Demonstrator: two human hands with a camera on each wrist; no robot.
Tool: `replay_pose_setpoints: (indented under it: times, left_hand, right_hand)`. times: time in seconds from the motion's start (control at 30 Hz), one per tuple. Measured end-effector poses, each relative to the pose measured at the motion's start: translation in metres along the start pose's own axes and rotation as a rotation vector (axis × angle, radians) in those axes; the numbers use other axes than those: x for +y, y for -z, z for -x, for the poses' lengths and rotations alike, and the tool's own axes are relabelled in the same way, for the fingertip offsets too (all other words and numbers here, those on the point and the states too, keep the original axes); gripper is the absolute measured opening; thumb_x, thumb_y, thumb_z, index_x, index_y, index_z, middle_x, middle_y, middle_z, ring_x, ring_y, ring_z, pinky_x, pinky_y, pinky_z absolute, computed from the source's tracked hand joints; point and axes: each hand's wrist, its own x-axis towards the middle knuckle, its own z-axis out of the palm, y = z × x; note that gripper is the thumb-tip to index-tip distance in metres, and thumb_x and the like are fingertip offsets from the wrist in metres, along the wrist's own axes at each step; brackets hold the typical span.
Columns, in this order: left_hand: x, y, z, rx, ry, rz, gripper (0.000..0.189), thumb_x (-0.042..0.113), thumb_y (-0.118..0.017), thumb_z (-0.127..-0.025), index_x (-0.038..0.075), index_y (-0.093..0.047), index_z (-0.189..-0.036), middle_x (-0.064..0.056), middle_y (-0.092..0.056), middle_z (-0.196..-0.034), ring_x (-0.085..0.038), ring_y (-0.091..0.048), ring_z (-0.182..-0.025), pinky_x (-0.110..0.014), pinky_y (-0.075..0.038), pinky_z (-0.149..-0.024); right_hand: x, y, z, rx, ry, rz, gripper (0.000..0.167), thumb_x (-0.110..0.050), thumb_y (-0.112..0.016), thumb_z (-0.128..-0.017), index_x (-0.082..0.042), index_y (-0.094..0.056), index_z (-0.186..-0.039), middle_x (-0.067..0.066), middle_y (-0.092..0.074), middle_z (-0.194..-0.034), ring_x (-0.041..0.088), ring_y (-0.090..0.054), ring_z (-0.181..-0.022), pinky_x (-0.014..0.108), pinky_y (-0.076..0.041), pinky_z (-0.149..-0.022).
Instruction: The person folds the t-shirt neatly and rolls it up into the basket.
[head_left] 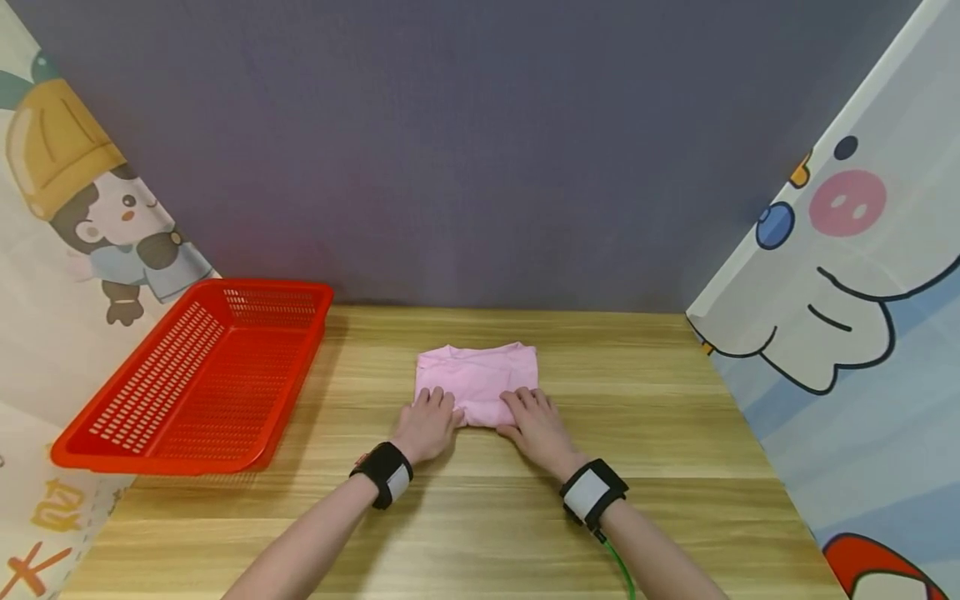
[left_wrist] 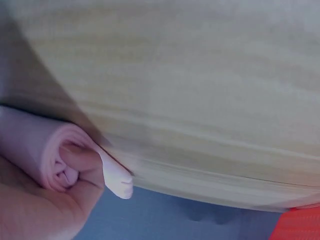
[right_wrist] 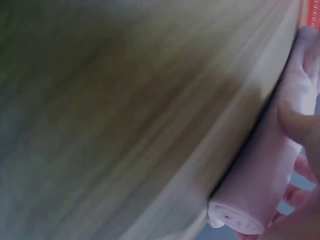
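Note:
A pink cloth (head_left: 480,375) lies on the wooden table, its far part flat and its near edge rolled into a tube. My left hand (head_left: 426,423) grips the left end of the roll. In the left wrist view, a curled digit presses at the spiral end of the rolled cloth (left_wrist: 25,135). At the roll's right side, my right hand (head_left: 536,425) holds it too. The right wrist view has the thumb on the near side of the rolled cloth (right_wrist: 255,180), with the other fingers beyond it. Both wrists wear black straps.
A red plastic basket (head_left: 300,400) with slotted walls stands on the left of the table (head_left: 637,383). Behind the table rises a dark grey panel (head_left: 480,150). Cartoon-printed sheets flank both sides. A green cable (head_left: 621,567) runs from the right wrist strap.

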Motion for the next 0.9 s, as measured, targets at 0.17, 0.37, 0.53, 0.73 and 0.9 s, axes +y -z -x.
replay_pose_setpoints:
  times: [0.17, 0.37, 0.53, 0.73, 0.9]
  left_hand:
    - [-0.004, 0.001, -0.005, -0.066, 0.004, 0.042, 0.033, 0.039, -0.040, -0.107, 0.009, -0.053, -0.104, -0.010, -0.052, -0.101, -0.029, -0.053, -0.099, -0.040, -0.046, -0.062]
    - [-0.006, -0.008, 0.009, 0.099, -0.076, -0.088, 0.043, 0.048, -0.048, -0.103, 0.008, -0.054, -0.118, -0.011, -0.056, -0.108, -0.029, -0.056, -0.102, -0.041, -0.051, -0.066]
    - [-0.005, -0.020, 0.019, 0.273, -0.100, -0.319, 0.058, 0.052, -0.058, -0.096, 0.008, -0.054, -0.134, -0.010, -0.062, -0.126, -0.026, -0.059, -0.115, -0.041, -0.056, -0.079]
    - [-0.004, -0.020, 0.013, 0.306, -0.084, -0.334, 0.044, 0.042, -0.062, -0.096, 0.006, -0.058, -0.120, -0.009, -0.063, -0.115, -0.025, -0.059, -0.108, -0.039, -0.055, -0.074]
    - [-0.005, -0.010, 0.004, 0.161, -0.064, -0.150, 0.033, 0.035, -0.060, -0.100, 0.005, -0.056, -0.111, -0.011, -0.058, -0.106, -0.028, -0.056, -0.103, -0.044, -0.054, -0.075]
  right_hand:
    - [0.005, -0.004, -0.004, 0.058, 0.013, -0.008, 0.034, -0.030, -0.068, -0.092, -0.009, -0.064, -0.118, 0.010, -0.064, -0.105, 0.035, -0.058, -0.099, 0.054, -0.050, -0.085]
    - [0.013, -0.005, -0.012, 0.031, 0.013, -0.133, 0.026, -0.023, -0.069, -0.092, -0.006, -0.069, -0.111, 0.010, -0.067, -0.097, 0.034, -0.060, -0.090, 0.050, -0.050, -0.079]
    - [0.022, 0.000, -0.022, -0.035, 0.026, -0.230, 0.022, -0.017, -0.070, -0.091, -0.001, -0.070, -0.106, 0.013, -0.070, -0.095, 0.034, -0.064, -0.089, 0.047, -0.051, -0.081]
    - [0.030, 0.007, -0.033, -0.128, 0.081, -0.325, 0.023, -0.016, -0.068, -0.094, 0.003, -0.070, -0.105, 0.015, -0.072, -0.095, 0.030, -0.067, -0.090, 0.041, -0.054, -0.085]
    - [0.029, 0.010, -0.032, -0.151, 0.066, -0.321, 0.023, -0.017, -0.067, -0.096, 0.003, -0.069, -0.107, 0.016, -0.072, -0.098, 0.032, -0.068, -0.094, 0.044, -0.053, -0.089]
